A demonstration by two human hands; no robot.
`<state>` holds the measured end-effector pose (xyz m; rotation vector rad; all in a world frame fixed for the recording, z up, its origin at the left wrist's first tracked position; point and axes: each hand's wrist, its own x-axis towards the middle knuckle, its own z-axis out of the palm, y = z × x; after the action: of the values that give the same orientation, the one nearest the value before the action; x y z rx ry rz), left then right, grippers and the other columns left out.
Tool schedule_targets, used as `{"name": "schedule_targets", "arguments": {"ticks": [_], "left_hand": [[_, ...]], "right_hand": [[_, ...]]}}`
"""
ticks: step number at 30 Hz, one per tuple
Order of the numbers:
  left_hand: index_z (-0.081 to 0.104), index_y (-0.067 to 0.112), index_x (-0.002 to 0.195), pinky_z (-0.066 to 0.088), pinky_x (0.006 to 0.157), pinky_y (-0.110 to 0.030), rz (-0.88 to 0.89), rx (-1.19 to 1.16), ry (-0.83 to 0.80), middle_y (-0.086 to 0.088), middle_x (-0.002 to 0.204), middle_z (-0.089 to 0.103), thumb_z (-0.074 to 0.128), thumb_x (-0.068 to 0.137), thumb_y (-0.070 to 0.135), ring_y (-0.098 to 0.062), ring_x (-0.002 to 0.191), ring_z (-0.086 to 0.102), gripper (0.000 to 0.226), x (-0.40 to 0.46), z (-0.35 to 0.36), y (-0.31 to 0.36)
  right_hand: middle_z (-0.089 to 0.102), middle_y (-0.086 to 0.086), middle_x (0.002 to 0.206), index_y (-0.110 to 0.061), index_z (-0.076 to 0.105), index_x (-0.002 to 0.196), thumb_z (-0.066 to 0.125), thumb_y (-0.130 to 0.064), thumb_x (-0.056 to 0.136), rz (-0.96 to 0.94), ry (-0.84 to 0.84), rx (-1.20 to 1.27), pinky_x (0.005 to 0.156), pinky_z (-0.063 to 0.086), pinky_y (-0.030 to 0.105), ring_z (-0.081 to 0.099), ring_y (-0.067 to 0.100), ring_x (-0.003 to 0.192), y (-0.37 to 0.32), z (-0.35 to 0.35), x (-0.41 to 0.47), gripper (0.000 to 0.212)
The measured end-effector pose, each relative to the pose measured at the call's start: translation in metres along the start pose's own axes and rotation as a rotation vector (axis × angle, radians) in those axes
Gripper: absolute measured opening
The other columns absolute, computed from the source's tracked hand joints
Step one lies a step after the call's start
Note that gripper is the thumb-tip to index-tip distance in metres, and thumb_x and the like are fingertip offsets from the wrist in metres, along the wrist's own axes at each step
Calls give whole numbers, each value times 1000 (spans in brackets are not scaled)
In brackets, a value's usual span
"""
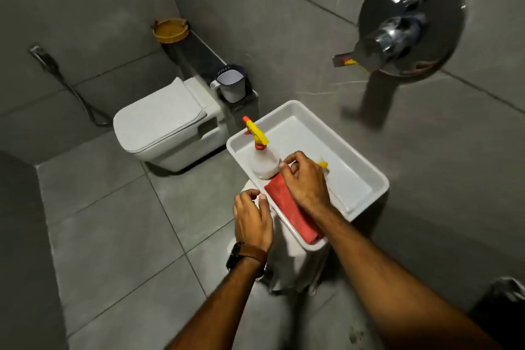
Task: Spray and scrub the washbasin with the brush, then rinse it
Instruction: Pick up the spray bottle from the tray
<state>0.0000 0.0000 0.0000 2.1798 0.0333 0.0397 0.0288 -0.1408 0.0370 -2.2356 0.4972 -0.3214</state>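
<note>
The white rectangular washbasin (366, 167) stands on a pedestal in the middle of the view. A pale spray bottle (264, 162) with a yellow and red trigger stands upright at the basin's left side. A red cloth (287, 207) lies along the near rim. My right hand (306, 182) is over the cloth, beside the bottle. Its fingers are curled around a pale brush (324, 166) with a yellow tip, which is mostly hidden under the hand. My left hand (251, 219) hovers just outside the basin's near left edge, fingers loosely bent and holding nothing.
A white toilet (164, 122) with its lid down stands to the left, with a mug (230, 86) on a ledge behind it and a yellow basket (170, 30) further back. A chrome wall mixer (397, 31) juts out above the basin. A dark bin (500, 304) is at the lower right.
</note>
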Motion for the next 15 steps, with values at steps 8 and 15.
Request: {"name": "schedule_targets", "arguments": {"ticks": [8,15], "left_hand": [[33,14,146,49,102,-39,-11,4,-97,-2,145,33,51,97,27,-21,129,48,54,21,36,-14],[24,11,152,33,105,-13,-9,97,-117,-6,154,29,49,94,13,-18,136,39,63,20,48,-22]], "right_hand": [[55,4,120,-24,55,126,84,-30,77,130,-83,267,95,49,37,52,23,115,-7,66,67,57],[63,3,118,-38,48,129,78,-31,74,144,-261,187,95,49,42,52,29,116,-20,86,100,64]]}}
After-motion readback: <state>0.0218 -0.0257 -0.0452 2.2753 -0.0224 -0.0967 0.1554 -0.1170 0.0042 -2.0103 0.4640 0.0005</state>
